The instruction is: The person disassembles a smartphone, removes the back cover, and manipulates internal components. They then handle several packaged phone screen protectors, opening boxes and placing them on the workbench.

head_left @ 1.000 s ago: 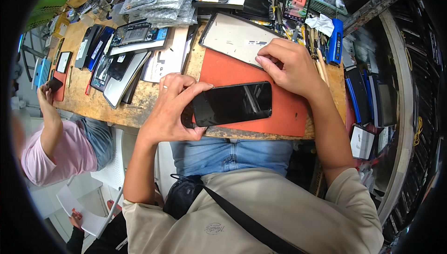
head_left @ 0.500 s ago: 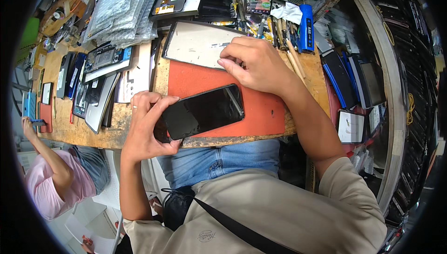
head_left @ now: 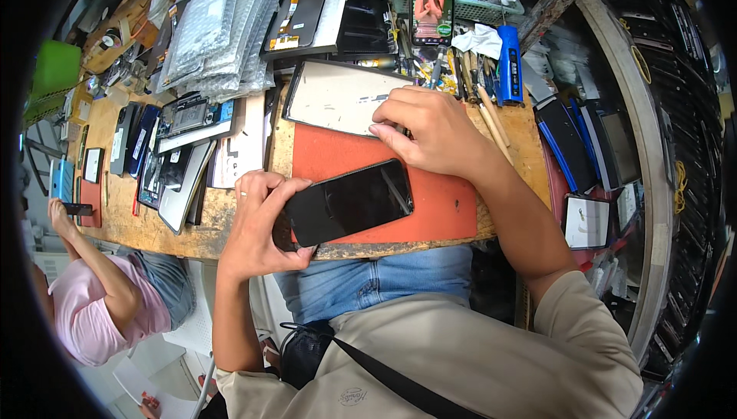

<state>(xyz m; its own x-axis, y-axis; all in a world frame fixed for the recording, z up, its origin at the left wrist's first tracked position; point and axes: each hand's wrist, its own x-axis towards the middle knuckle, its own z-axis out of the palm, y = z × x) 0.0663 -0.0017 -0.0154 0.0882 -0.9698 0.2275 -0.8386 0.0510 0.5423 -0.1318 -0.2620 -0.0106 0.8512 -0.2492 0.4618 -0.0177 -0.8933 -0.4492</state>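
A dark-screened smartphone (head_left: 353, 202) lies in the grip of my left hand (head_left: 265, 223), thumb along its upper left edge and fingers at the lower left corner. It is held over the orange-red mat (head_left: 449, 208) at the table's front edge. My right hand (head_left: 434, 127) is closed, fingertips bunched together, above the right end of a shallow white tray (head_left: 326, 97) with a dark rim. Small dark bits lie in that tray. Whatever is between the right fingertips, if anything, is hidden.
Bubble-wrapped packages (head_left: 211, 35) and opened phone parts (head_left: 192, 123) crowd the left. Behind the tray are hand tools, a lit phone (head_left: 432, 4), a blue cylindrical tool (head_left: 509, 64) and a green basket (head_left: 491, 11). Another person (head_left: 115, 296) sits at far left, holding a phone.
The whole view has shifted, so the table sits lower and slightly right in the picture. My left hand still holds the smartphone, and my right hand stays by the tray.
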